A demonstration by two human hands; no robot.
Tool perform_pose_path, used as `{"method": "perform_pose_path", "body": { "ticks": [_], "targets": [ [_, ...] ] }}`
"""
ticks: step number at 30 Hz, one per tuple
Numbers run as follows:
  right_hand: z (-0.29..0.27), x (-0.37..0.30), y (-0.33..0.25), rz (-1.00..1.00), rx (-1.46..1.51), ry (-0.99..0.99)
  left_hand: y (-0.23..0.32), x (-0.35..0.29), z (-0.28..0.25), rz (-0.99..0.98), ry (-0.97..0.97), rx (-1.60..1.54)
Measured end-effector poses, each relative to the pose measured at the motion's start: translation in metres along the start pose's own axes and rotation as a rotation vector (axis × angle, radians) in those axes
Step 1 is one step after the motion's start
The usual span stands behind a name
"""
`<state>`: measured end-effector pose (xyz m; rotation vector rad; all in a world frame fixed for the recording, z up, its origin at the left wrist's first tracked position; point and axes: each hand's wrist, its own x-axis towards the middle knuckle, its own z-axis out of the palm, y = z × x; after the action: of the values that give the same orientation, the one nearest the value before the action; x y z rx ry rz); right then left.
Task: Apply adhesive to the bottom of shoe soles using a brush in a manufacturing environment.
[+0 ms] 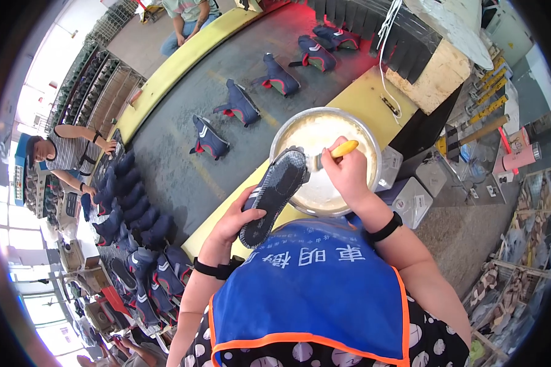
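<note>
The dark shoe upper (278, 189) is tilted over the near-left side of the bowl, its underside turned up. The left hand (234, 215) grips its left edge and near end, thumb pressed across the sole face, probably to steady it and leave the far end free. The right hand (346, 174) is closed around the yellow handle of a brush (344, 148), whose head is at the upper's far right edge (whether it touches, I cannot tell). Working above the bowl (379, 160) presumably lets drips fall back into it. That bowl is round, shiny metal, with a creamy, pale coating inside. The underside looks matte and clothlike, ringed by pale stitching, its far rim puckered.

Beyond lies a dark, scuffed belt (165, 162) between smooth yellow ledges (404, 101). Navy uppers with red trim (241, 103) sit spaced along it, seemingly to keep them apart; others (142, 214) crowd together at left, perhaps within easy reach. Nearest is a glossy blue apron (312, 287) edged in orange.
</note>
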<state>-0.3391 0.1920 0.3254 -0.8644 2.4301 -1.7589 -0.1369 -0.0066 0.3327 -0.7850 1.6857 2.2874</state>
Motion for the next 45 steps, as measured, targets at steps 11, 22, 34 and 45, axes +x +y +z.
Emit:
{"method": "perform_pose_path", "body": {
  "ticks": [11,22,34,45],
  "targets": [
    [0.019,-0.034,-0.026,-0.086,0.242,-0.077,-0.003,0.013,0.01,0.049,0.079,-0.159],
    [-0.001,0.022,0.015,-0.091,0.023,-0.008,0.003,0.003,-0.003,0.128,-0.002,0.162],
    [0.013,0.031,0.042,-0.233,-0.05,-0.055,-0.026,-0.018,-0.039,0.019,0.008,-0.171],
    [-0.002,0.047,0.026,0.303,0.322,-0.033,-0.142,-0.007,-0.177,0.025,0.689,-0.749]
  ]
}}
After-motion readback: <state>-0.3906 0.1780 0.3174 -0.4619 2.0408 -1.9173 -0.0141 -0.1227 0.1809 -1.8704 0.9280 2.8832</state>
